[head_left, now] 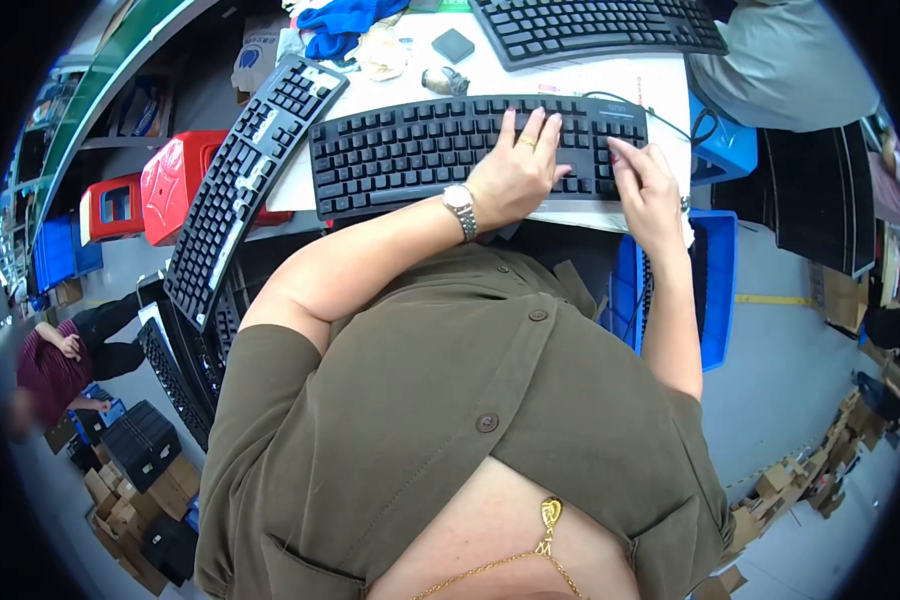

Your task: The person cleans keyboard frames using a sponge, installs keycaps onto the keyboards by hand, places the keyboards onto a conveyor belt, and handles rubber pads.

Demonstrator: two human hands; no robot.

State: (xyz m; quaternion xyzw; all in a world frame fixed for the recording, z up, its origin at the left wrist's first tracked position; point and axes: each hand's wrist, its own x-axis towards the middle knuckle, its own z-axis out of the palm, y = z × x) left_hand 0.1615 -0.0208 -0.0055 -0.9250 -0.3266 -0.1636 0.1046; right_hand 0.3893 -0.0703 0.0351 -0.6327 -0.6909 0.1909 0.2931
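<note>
A black full-size keyboard [400, 150] lies across the white table in front of me, its cable running off its upper right side. My left hand [520, 170], with a watch on the wrist, rests on its right-middle keys, fingers stretched out and holding nothing. On the number pad, my right hand [650, 190] touches the keys with a fingertip; its other fingers are bent and partly hidden, and nothing shows in them. To the left, a second black keyboard [245, 165] with several light patches among its keys leans at a slant over the table's edge.
Another keyboard [600, 28] lies at the table's far side, near a dark square pad [453, 45], a small metallic object [445, 81] and blue cloth [345, 22]. A blue bin [718, 290] stands below right. Red stools [175, 185] and a seated person [55, 355] are at left.
</note>
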